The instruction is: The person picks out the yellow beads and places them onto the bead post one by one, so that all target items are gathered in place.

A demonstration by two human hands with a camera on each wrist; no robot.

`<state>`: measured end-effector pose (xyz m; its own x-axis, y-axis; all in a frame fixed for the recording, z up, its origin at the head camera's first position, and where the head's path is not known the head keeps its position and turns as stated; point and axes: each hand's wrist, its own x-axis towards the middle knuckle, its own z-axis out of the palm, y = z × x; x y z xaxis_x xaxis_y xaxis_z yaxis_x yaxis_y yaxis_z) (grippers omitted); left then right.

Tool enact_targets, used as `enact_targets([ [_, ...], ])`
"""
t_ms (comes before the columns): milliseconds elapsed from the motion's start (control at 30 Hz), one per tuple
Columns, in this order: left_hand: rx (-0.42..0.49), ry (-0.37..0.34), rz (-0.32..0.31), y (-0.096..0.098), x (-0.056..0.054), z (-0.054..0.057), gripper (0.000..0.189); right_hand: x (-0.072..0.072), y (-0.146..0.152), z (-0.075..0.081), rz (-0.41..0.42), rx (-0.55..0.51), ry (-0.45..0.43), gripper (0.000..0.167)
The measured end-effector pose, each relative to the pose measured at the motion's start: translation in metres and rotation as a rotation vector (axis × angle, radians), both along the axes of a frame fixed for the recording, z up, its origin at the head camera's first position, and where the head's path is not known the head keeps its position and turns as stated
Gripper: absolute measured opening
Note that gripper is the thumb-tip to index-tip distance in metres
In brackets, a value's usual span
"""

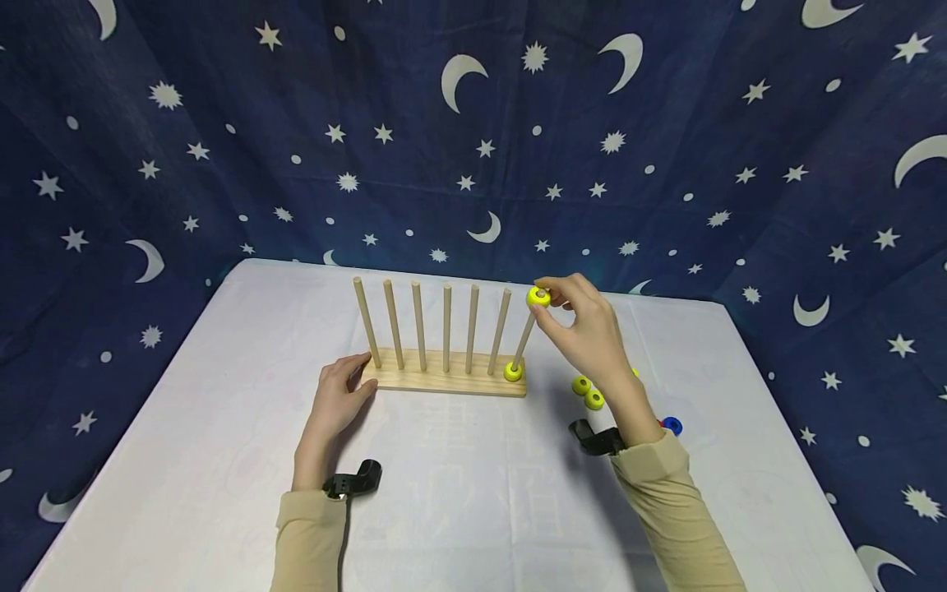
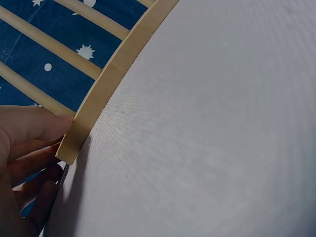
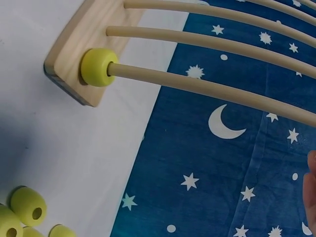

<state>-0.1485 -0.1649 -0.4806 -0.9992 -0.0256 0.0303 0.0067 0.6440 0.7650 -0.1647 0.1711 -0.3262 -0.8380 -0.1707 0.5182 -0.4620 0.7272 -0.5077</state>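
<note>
A wooden board (image 1: 444, 380) with several upright pegs stands on the white table. At its left end my left hand (image 1: 340, 399) grips the board's edge between thumb and fingers; the left wrist view shows the thumb on the board's end (image 2: 74, 140). My right hand (image 1: 588, 329) pinches a yellow bead (image 1: 538, 298) at the top of the rightmost peg (image 1: 524, 341), whose tip shows in the bead's hole. Another yellow bead (image 3: 98, 67) sits at the foot of that same peg. In the right wrist view only a bit of the right hand (image 3: 310, 190) shows, and the held bead is out of sight.
Loose yellow beads (image 1: 594, 400) lie on the table right of the board, several of them also in the right wrist view (image 3: 28, 205). A blue bead (image 1: 672, 425) lies beside the right forearm, with something red partly hidden there. A dark blue star-and-moon cloth (image 1: 414, 164) hangs behind.
</note>
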Motion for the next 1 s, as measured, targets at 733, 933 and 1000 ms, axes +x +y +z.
enact_targets([
  [733,0.003,0.009,0.003,0.001,0.0,0.0,0.05,0.003,0.0,-0.007,0.02,-0.034,-0.04,0.025],
  [933,0.005,-0.017,0.001,0.0,0.001,0.001,0.05,0.005,0.004,-0.012,0.018,-0.041,-0.056,0.029],
  [1000,0.006,-0.026,0.001,0.0,0.001,0.001,0.051,0.006,0.007,-0.015,0.017,-0.045,-0.055,0.03],
])
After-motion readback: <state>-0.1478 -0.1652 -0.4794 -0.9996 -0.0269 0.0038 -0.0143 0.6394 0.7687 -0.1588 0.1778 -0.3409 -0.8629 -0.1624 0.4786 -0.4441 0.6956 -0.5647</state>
